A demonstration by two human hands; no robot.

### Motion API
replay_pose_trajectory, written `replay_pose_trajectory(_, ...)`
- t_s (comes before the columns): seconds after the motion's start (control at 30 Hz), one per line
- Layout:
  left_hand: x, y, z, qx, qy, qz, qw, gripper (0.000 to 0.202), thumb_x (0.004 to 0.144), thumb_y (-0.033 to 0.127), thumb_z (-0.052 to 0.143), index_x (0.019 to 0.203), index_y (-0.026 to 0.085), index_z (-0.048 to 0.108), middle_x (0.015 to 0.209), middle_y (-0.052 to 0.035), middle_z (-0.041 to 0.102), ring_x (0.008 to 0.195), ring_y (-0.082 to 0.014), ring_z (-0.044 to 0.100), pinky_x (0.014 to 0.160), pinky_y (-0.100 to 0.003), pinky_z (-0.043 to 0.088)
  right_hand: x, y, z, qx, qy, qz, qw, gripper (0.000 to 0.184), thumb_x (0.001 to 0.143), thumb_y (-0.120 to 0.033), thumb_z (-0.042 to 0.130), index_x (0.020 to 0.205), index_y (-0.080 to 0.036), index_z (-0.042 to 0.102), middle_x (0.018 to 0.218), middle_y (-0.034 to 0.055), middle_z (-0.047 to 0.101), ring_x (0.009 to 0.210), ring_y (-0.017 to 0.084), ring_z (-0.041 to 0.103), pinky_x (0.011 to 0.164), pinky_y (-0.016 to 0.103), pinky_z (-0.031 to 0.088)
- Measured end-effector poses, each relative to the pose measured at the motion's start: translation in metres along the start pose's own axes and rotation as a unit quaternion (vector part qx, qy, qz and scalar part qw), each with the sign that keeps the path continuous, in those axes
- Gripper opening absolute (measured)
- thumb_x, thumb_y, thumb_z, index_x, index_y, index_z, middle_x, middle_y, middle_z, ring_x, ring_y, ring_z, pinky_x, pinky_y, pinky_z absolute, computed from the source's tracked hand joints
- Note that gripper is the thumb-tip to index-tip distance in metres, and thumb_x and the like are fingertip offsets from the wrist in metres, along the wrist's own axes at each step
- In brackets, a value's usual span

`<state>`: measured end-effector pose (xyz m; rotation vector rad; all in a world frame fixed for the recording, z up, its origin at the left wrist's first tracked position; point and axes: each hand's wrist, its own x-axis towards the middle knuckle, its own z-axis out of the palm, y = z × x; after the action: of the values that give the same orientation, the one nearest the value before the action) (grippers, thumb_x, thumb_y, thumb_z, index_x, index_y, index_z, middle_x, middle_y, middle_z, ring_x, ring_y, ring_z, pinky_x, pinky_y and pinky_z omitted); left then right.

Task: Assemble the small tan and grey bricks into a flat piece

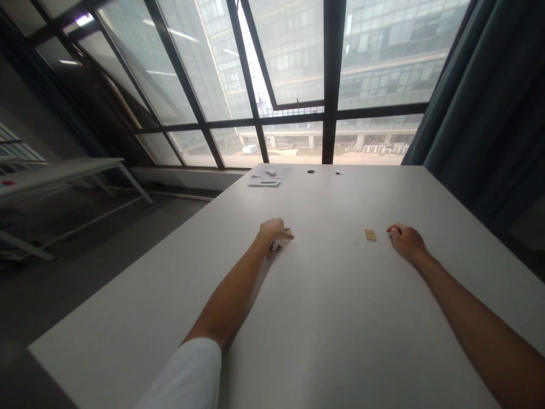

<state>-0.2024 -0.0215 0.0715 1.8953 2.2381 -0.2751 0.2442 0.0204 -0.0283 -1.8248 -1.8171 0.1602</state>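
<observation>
Left of the table's middle, my left hand (273, 229) is closed from above over a small crumpled whitish bundle (280, 244) with dark and yellowish bits. My fingers cover part of the bundle, so its kind is unclear. My right hand (406, 241) rests farther right with its fingers curled together. Whatever it may hold is hidden. Just left of those fingers, and apart from them, a small yellow sheet (370, 234) with rows of marks lies flat on the white table (323, 318).
White papers (264, 180) with a small white object on top lie at the far left edge. A round cable hole (310, 171) is near the back edge. Windows stand behind, a dark curtain (481, 102) hangs right, and another table (63, 173) is at left.
</observation>
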Motion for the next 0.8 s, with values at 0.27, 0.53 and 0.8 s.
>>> replay_pose_trajectory(0.27,-0.003,0.006,0.0,0.0,0.009,-0.001,1.0,0.051,0.06,0.047,0.083,0.101,0.018,0.073,0.112,-0.017,0.074,0.103,-0.0302,0.07,0.079,-0.031,0.055,0.0,-0.001,0.0,0.0,-0.004,0.003,1.0,0.035,0.087,-0.03,0.043,0.09,-0.019,0.076,0.093,0.0099,0.076,0.082,0.022,0.065,0.069,0.028,0.042)
replay_pose_trajectory(0.53,-0.008,0.008,-0.008,-0.04,0.048,0.002,0.998,0.033,0.062,0.039,0.079,0.089,0.021,0.074,0.098,-0.0115,0.076,0.093,-0.0259,0.071,0.076,-0.029,0.054,-0.002,-0.009,-0.006,0.001,-0.012,0.015,1.0,0.033,0.087,-0.029,0.044,0.09,-0.019,0.076,0.095,0.0097,0.076,0.083,0.022,0.065,0.069,0.028,0.042)
replay_pose_trajectory(0.8,-0.036,0.046,-0.011,-0.104,0.216,0.117,0.964,0.028,0.075,0.037,0.068,0.101,0.026,0.07,0.093,-0.004,0.072,0.086,-0.0221,0.067,0.076,-0.031,0.053,-0.001,-0.009,-0.002,0.03,-0.003,0.017,0.999,0.033,0.088,-0.028,0.043,0.089,-0.02,0.074,0.092,0.0086,0.075,0.084,0.021,0.064,0.071,0.028,0.041)
